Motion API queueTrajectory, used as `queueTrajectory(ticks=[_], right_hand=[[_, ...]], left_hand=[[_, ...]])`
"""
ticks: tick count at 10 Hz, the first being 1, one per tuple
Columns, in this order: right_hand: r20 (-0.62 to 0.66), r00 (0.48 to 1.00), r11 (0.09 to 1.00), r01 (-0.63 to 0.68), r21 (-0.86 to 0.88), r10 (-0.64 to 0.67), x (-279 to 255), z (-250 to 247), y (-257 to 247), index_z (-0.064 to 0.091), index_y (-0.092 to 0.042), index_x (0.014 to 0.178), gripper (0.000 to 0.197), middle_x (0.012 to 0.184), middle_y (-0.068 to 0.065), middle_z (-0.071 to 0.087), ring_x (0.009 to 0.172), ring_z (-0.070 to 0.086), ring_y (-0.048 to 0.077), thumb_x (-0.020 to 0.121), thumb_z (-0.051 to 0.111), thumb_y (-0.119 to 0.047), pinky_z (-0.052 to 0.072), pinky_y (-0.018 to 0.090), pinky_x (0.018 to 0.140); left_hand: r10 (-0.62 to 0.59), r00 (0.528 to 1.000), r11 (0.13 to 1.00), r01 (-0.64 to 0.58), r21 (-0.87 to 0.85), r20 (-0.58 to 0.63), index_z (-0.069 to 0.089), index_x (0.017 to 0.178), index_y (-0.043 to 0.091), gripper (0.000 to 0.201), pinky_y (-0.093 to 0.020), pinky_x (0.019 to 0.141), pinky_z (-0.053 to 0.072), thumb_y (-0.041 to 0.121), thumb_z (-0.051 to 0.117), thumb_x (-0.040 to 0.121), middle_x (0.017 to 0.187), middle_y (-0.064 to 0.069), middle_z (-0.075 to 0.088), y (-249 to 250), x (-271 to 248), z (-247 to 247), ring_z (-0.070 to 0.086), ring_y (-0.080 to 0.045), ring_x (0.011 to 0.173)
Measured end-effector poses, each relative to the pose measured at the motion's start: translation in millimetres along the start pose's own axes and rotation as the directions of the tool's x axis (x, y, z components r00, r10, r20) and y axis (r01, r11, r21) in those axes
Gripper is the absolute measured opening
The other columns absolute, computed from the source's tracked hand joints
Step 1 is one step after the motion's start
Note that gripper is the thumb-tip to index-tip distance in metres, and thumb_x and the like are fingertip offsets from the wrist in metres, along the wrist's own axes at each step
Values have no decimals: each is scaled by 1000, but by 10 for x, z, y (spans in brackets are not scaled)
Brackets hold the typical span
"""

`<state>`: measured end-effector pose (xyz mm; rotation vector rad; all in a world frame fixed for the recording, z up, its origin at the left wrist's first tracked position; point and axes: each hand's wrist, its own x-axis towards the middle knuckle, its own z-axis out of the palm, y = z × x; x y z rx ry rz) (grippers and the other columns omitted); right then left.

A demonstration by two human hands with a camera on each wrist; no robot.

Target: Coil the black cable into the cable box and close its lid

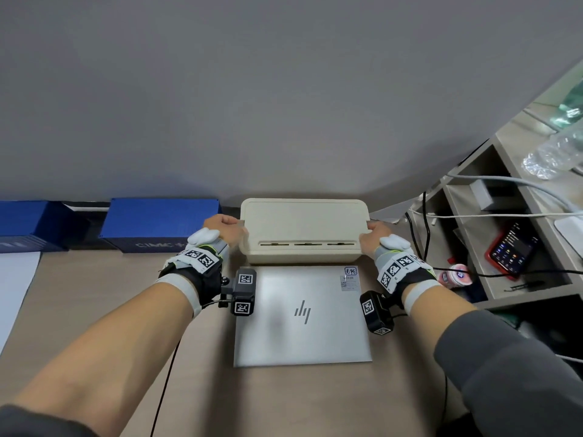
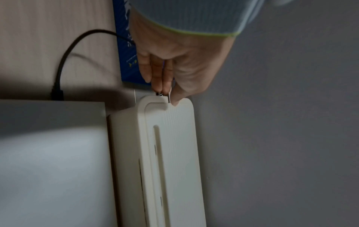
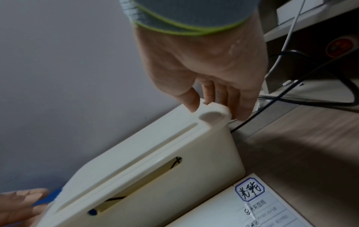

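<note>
The cream cable box stands against the wall with its lid lying on top. My left hand grips the lid's left end, thumb on top and fingers down the side, as the left wrist view shows. My right hand grips the right end tab the same way. A black cable loops from behind my left hand to a plug at the laptop's edge. Thin black cable shows through the box's front slot.
A closed silver laptop lies just in front of the box. Blue boxes line the wall to the left. On the right, a shelf unit holds a lit phone and several loose cables. White paper lies far left.
</note>
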<state>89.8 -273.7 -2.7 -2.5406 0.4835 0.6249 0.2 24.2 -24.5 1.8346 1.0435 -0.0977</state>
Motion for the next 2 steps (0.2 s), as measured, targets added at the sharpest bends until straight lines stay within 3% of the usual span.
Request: queueTrajectory(ticks=[1, 2], right_hand=[[-21, 1000, 1000, -11, 5, 11, -171, -1, 26, 53, -13, 135, 43, 124, 13, 65, 108, 64, 34, 92, 51, -22, 47, 31, 87], [-42, 998, 998, 56, 32, -55, -245, 24, 31, 48, -20, 141, 53, 136, 8, 59, 115, 60, 33, 88, 52, -28, 47, 36, 97]], left_hand=[[5, 1000, 998, -5, -58, -5, 72, 102, 11, 22, -36, 86, 56, 7, 69, 80, 110, -9, 71, -4, -90, -145, 67, -30, 97], [74, 997, 994, -74, -78, -12, 70, 103, 16, 22, -30, 80, 51, 19, 71, 81, 105, -7, 70, 32, -135, -305, 65, -27, 91]])
